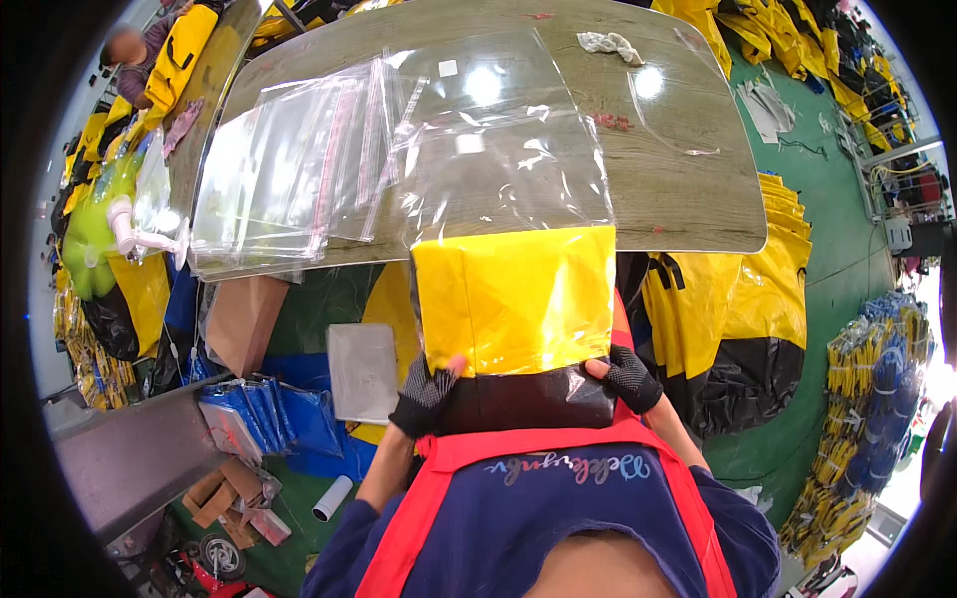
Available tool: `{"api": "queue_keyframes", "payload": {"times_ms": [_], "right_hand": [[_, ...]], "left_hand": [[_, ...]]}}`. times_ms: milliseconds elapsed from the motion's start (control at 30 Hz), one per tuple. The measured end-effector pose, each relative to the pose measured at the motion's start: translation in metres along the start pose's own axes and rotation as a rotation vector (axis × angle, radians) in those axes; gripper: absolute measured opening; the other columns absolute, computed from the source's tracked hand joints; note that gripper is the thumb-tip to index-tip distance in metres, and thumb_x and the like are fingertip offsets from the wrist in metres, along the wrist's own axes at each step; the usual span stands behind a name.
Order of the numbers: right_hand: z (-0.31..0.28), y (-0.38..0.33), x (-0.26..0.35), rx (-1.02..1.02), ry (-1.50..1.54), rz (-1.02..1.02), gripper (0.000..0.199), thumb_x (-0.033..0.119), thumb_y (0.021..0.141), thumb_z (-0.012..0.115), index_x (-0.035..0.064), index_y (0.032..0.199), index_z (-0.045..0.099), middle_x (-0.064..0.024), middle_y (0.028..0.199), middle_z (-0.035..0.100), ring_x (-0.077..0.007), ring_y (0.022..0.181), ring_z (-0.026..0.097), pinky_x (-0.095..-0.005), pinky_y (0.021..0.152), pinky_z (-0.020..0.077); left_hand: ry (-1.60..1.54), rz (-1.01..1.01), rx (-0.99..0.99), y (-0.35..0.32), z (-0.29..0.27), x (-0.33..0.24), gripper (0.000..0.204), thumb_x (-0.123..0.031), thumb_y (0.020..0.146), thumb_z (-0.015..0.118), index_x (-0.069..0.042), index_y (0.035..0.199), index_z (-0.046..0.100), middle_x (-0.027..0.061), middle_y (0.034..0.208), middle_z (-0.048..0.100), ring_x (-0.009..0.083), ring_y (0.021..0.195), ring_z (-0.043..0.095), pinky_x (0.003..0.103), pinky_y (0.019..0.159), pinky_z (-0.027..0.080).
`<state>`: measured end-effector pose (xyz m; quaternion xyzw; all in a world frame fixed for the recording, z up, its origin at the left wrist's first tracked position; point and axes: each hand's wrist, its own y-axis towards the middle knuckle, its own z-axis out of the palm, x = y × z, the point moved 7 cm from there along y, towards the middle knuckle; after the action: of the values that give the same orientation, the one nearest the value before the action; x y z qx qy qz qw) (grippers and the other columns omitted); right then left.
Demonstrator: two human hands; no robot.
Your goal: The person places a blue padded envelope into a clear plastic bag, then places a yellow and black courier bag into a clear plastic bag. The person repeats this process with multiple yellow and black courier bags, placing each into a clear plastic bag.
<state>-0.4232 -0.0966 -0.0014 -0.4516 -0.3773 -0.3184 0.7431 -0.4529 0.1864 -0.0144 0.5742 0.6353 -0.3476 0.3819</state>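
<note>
Yellow-and-black folded bundle (518, 299) at the near edge of the worktop (688, 189), between that edge and the person's body, looks like coated sheet: light, limp and rather slippery, likely tough rather than fragile. Both hands grasp it: the left hand (427, 391) and the right hand (633, 379), in dark gloves with bare tips, have their fingers (458, 365) closed on opposite sides, thumbs on top, near where yellow meets black. Those sides seem the best hold, since pinching a single layer could let the folds slide. A clear bag (498, 130) stretches from the bundle across the worktop; how far it wraps the bundle I cannot tell. It should crease and cling easily.

On the wood-patterned worktop, clear bags (279, 169) lie overlapped toward its left end, and a crumpled white scrap (610, 45) sits near its far edge. Off the worktop's near right side is a yellow-and-black pile (728, 299) above green floor (847, 269); below its near left side stand blue packets (269, 414). Beyond its left end, another person (140, 65) handles yellow material.
</note>
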Motion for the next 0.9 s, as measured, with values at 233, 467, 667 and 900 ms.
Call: {"api": "queue_keyframes", "payload": {"times_ms": [233,467,667,900], "right_hand": [[-0.009,0.03,-0.013,-0.208,-0.033,-0.011,0.052,0.017,0.08,0.073,0.0,0.124,0.052,-0.0072,0.112,0.062,-0.0169,0.1,0.059,-0.028,0.09,0.045],[-0.036,0.037,-0.036,-0.204,0.022,0.037,0.047,0.021,0.088,0.064,-0.0003,0.127,0.05,-0.0075,0.116,0.061,-0.0165,0.104,0.057,-0.0294,0.093,0.0424],[-0.058,0.044,-0.052,-0.106,0.002,0.014,0.051,0.024,0.088,0.062,-0.0001,0.131,0.045,-0.0087,0.12,0.058,-0.0176,0.108,0.055,-0.0307,0.095,0.0423],[-0.071,0.046,-0.07,-0.073,0.126,0.141,0.059,0.031,0.088,0.063,0.0016,0.134,0.042,-0.0092,0.128,0.054,-0.0204,0.114,0.053,-0.0327,0.1,0.0399]], "left_hand": [[-0.377,-0.538,0.026,-0.021,0.015,0.028,0.04,-0.032,0.095,0.052,-0.001,0.12,0.056,0.0109,0.103,0.067,0.0208,0.094,0.063,0.031,0.081,0.047],[-1.199,-0.658,0.337,-0.03,0.025,0.002,0.048,-0.036,0.099,0.039,-0.006,0.137,0.041,0.0058,0.132,0.052,0.0169,0.117,0.052,0.031,0.098,0.041],[-1.5,-0.449,0.482,-0.023,0.021,-0.013,0.066,-0.035,0.089,0.061,-0.004,0.141,0.034,0.0071,0.139,0.044,0.0193,0.125,0.045,0.033,0.104,0.035],[-1.215,-0.4,0.55,-0.027,0.024,0.004,0.066,-0.037,0.09,0.061,-0.001,0.139,0.036,0.0067,0.133,0.049,0.0156,0.122,0.046,0.031,0.103,0.035]]}}
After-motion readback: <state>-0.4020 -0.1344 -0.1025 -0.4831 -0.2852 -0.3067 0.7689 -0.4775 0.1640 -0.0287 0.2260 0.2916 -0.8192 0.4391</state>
